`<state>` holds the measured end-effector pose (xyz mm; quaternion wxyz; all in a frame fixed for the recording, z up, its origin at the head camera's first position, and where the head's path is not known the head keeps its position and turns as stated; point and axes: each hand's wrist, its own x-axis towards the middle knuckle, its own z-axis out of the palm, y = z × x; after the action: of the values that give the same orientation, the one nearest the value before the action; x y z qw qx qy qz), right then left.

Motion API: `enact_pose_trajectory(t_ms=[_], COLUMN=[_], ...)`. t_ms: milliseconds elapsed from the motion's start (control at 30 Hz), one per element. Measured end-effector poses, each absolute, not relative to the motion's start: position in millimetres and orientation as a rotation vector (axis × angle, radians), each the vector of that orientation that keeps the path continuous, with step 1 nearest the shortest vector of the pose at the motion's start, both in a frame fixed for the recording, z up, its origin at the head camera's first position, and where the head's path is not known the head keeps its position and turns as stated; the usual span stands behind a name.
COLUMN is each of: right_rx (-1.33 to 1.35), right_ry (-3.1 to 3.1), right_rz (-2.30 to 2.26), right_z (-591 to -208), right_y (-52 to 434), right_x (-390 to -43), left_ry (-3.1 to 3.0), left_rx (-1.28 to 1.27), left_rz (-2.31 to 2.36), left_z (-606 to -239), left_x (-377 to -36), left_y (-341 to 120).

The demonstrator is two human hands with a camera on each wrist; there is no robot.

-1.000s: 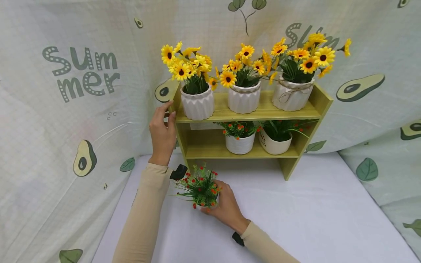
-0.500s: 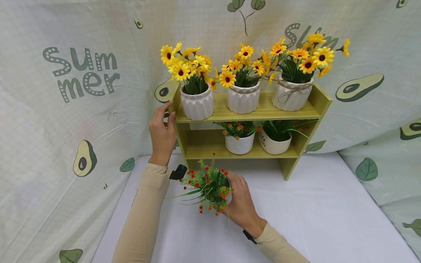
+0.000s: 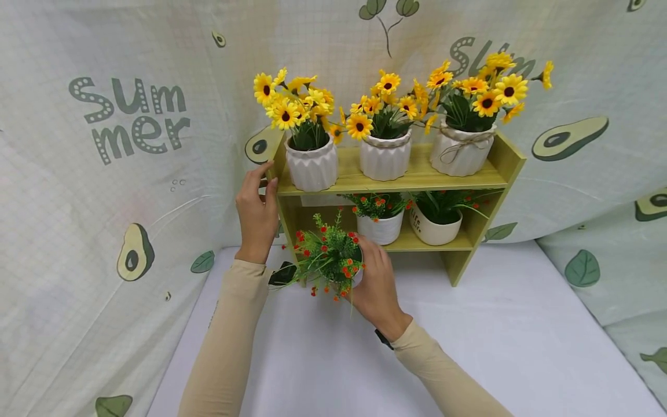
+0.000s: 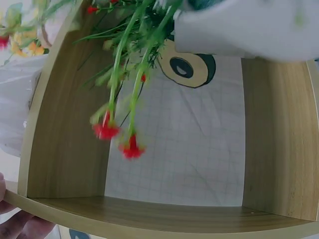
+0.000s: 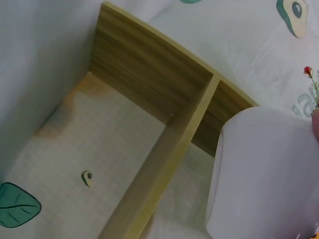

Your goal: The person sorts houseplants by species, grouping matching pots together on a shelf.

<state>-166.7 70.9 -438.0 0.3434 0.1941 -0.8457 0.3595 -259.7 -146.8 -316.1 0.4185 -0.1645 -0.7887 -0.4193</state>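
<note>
My right hand (image 3: 376,285) grips a small white pot of green sprigs with red blooms (image 3: 329,258), held in the air in front of the left end of the wooden shelf's (image 3: 417,176) lower tier. The pot's white wall (image 5: 264,174) fills the right wrist view. My left hand (image 3: 257,208) holds the shelf's left side panel, fingers curled round its top front corner. In the left wrist view the red blooms (image 4: 119,139) hang blurred before the open lower tier (image 4: 149,211).
Three white pots of yellow sunflowers (image 3: 311,133) stand along the top tier. Two more white pots (image 3: 379,221) sit in the middle and right of the lower tier. A white tabletop (image 3: 469,347) lies below, with avocado-print cloth (image 3: 130,145) behind and at both sides.
My right hand has lifted the red-flowered pot off the table and carried it up and toward the lower tier's left end. My left hand has stayed on the side panel.
</note>
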Motion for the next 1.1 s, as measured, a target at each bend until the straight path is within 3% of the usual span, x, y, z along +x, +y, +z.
enact_pose_trajectory(t_ms=[1100], right_rx=[0.169], right_ry=[-2.411], right_rz=[0.454], right_z=[-415], right_y=[19], right_x=[-244], left_ry=[-1.937], left_rx=[-0.413], left_rz=[-1.06], left_z=[-319], left_x=[-263], left_y=[-147])
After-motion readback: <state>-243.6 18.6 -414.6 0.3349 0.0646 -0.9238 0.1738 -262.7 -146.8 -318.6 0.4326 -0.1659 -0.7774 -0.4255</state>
